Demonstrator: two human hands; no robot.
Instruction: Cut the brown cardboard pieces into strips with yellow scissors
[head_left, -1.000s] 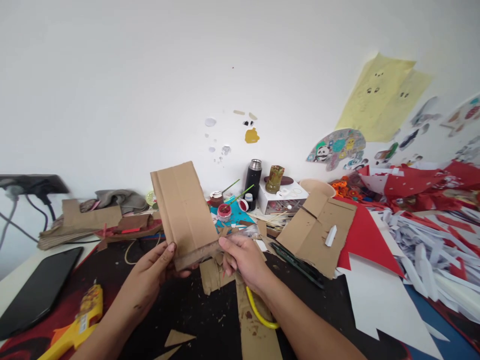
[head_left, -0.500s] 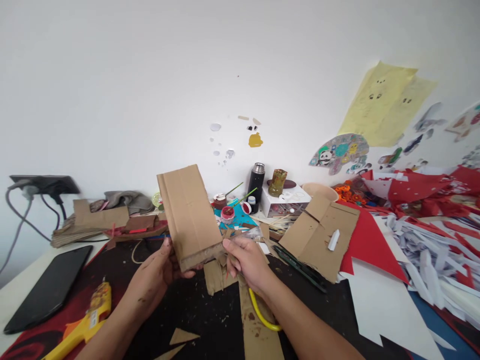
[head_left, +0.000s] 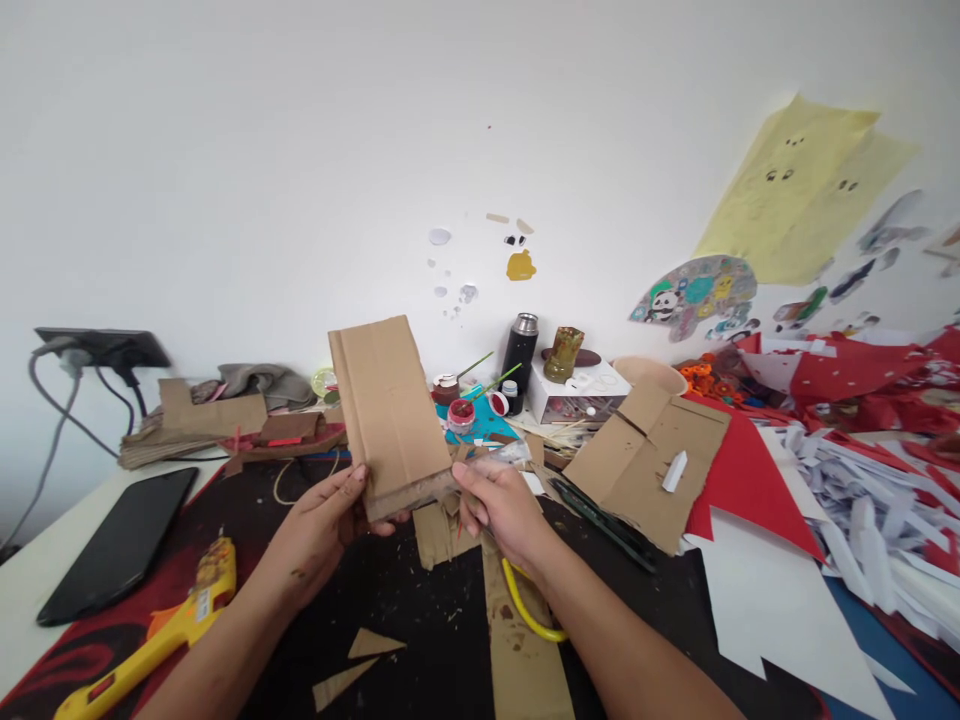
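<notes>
left hand [head_left: 319, 520]: bare, no ring | right hand [head_left: 504, 505]: bare | forearms: sleeveless, no watch or bracelet

Cardboard scraps [head_left: 442, 530] crowding beneath hands [head_left: 420, 510]

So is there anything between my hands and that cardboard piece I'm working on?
Nothing visible. The left hand and the right hand both grip the bottom edge of the folded cardboard piece directly, one at each lower corner. It is held upright above the black mat, clear of the scraps lying there.
</notes>
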